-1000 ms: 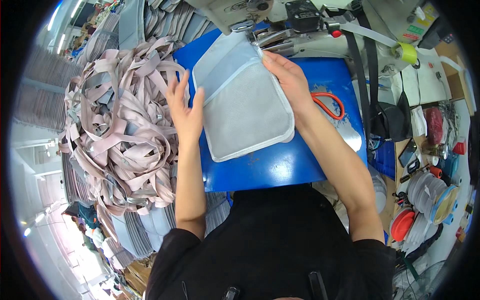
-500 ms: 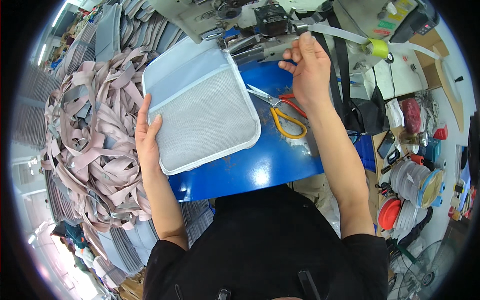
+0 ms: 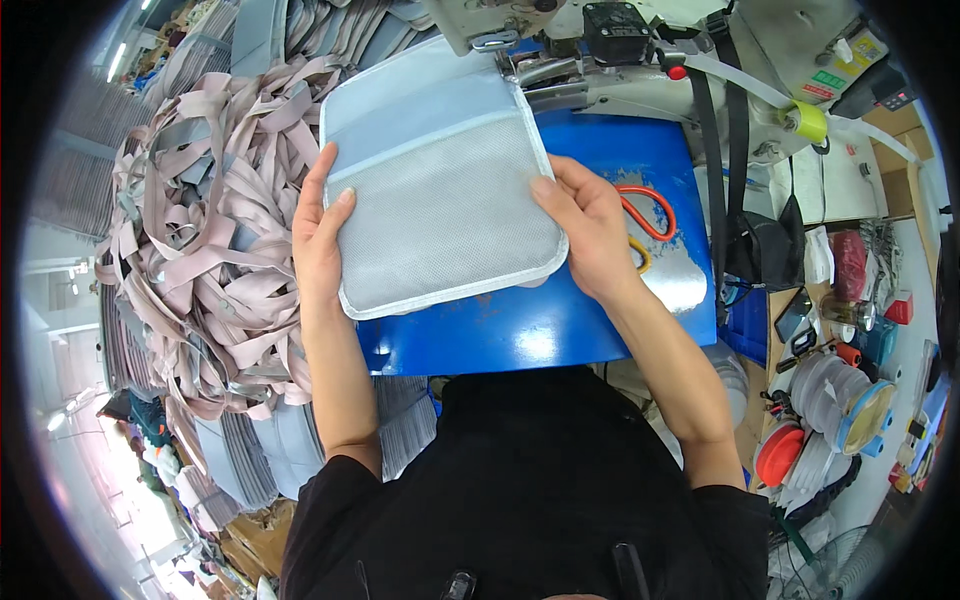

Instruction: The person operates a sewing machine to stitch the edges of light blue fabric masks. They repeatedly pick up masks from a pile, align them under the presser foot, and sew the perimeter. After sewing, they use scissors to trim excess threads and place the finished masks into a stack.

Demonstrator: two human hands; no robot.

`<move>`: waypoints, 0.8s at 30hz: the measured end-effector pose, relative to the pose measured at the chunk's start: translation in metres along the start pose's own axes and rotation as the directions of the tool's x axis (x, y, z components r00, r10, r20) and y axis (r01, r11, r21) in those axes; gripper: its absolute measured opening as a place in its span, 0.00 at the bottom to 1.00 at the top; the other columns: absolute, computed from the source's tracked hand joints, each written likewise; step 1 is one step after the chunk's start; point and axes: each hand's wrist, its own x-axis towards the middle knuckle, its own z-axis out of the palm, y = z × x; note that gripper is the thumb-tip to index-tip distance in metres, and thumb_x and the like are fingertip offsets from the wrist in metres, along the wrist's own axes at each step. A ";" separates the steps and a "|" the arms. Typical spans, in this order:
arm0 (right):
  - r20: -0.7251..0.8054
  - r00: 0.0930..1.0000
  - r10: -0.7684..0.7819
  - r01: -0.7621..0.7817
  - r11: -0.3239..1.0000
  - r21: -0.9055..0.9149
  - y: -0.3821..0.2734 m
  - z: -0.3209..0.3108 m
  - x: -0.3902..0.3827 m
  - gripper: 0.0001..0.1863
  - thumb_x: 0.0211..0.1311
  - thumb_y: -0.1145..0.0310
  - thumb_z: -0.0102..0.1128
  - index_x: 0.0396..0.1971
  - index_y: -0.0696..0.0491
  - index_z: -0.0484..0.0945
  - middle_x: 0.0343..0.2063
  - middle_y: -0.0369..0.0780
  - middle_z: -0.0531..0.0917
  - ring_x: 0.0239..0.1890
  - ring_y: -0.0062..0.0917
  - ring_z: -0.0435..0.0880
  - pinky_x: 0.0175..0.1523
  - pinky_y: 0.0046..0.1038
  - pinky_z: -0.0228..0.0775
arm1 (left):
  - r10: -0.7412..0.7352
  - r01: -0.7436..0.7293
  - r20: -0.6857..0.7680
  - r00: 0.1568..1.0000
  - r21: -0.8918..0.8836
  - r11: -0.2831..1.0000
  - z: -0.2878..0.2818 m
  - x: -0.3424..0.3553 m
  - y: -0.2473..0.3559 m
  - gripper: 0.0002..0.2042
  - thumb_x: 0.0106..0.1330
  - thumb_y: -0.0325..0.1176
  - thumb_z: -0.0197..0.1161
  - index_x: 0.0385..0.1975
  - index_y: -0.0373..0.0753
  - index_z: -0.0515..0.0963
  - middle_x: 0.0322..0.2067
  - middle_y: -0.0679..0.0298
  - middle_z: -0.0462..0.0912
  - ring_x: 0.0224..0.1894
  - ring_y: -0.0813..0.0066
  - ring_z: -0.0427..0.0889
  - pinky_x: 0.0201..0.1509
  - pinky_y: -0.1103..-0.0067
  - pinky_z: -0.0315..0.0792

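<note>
Between my hands is a flat light-grey fabric panel (image 3: 440, 210) with rounded corners, a mesh pocket and pale binding round its edge. My left hand (image 3: 321, 235) grips its left edge, thumb on top of the mesh. On the right edge, my right hand (image 3: 592, 222) pinches it the same way, fingers underneath. The panel's far right corner lies by the sewing machine's metal foot area (image 3: 510, 62). Scissors with red and yellow handles (image 3: 655, 212) lie beyond my right hand, their blades hidden by the panel and hand.
The blue table (image 3: 500, 345) lies under the panel. A heap of pinkish-grey strips (image 3: 220, 250) rises at the left, with stacks of grey panels behind. White tape runs through a yellow-green roll (image 3: 806, 122) at the right. Black straps (image 3: 737, 130) hang beside the machine.
My right hand has come down from the machine and taken hold of the panel's right edge. The left hand keeps its grip. The whole view has shifted a little.
</note>
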 end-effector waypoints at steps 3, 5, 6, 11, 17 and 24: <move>-0.023 0.999 0.033 -0.030 0.990 0.137 0.002 0.000 -0.005 0.19 0.77 0.65 0.59 0.59 0.62 0.77 0.41 0.38 0.88 0.39 0.15 0.85 0.39 0.17 0.75 | 0.018 -0.019 -0.015 1.000 -0.029 0.999 0.003 0.004 0.002 0.28 0.71 0.25 0.61 0.73 0.35 0.67 0.64 0.55 0.77 0.62 0.73 0.78 0.67 0.78 0.69; -0.054 0.995 0.080 -0.068 0.979 0.194 -0.003 0.004 -0.003 0.20 0.77 0.65 0.59 0.60 0.61 0.77 0.38 0.36 0.87 0.33 0.11 0.82 0.32 0.15 0.71 | 0.029 -0.028 -0.040 0.999 0.041 0.999 0.006 0.014 0.010 0.28 0.71 0.25 0.61 0.72 0.34 0.67 0.63 0.55 0.78 0.60 0.73 0.79 0.66 0.78 0.70; -0.028 0.997 0.071 -0.064 0.980 0.191 -0.002 0.003 -0.001 0.20 0.76 0.66 0.59 0.60 0.61 0.77 0.36 0.34 0.86 0.30 0.10 0.79 0.30 0.14 0.66 | 0.035 -0.031 -0.055 0.998 0.074 0.997 0.008 0.019 0.014 0.28 0.71 0.25 0.61 0.72 0.34 0.68 0.63 0.55 0.78 0.60 0.73 0.79 0.66 0.79 0.71; -0.016 0.999 0.038 -0.035 0.990 0.139 0.007 -0.002 0.019 0.21 0.76 0.64 0.59 0.62 0.59 0.77 0.31 0.29 0.81 0.21 0.06 0.62 0.25 0.13 0.53 | 0.038 -0.037 -0.017 0.999 0.054 0.998 -0.002 0.058 0.017 0.28 0.69 0.25 0.62 0.71 0.35 0.69 0.62 0.55 0.79 0.58 0.74 0.80 0.62 0.79 0.73; -0.018 1.000 -0.024 0.023 0.999 -0.045 0.000 -0.007 0.054 0.19 0.75 0.64 0.61 0.59 0.58 0.78 0.25 0.27 0.74 0.23 0.09 0.66 0.28 0.15 0.58 | 0.094 -0.089 -0.015 0.995 0.222 0.971 -0.017 0.112 0.017 0.30 0.68 0.28 0.66 0.71 0.36 0.70 0.61 0.54 0.79 0.57 0.73 0.81 0.61 0.81 0.73; 0.143 0.371 -0.917 0.602 0.121 -0.789 -0.189 -0.065 0.038 0.13 0.71 0.67 0.67 0.52 0.53 0.84 0.47 0.37 0.87 0.43 0.18 0.83 0.47 0.22 0.75 | 0.054 -0.036 -0.101 0.993 0.174 0.984 -0.025 0.117 0.016 0.30 0.69 0.35 0.68 0.67 0.26 0.70 0.57 0.49 0.82 0.52 0.70 0.85 0.55 0.80 0.77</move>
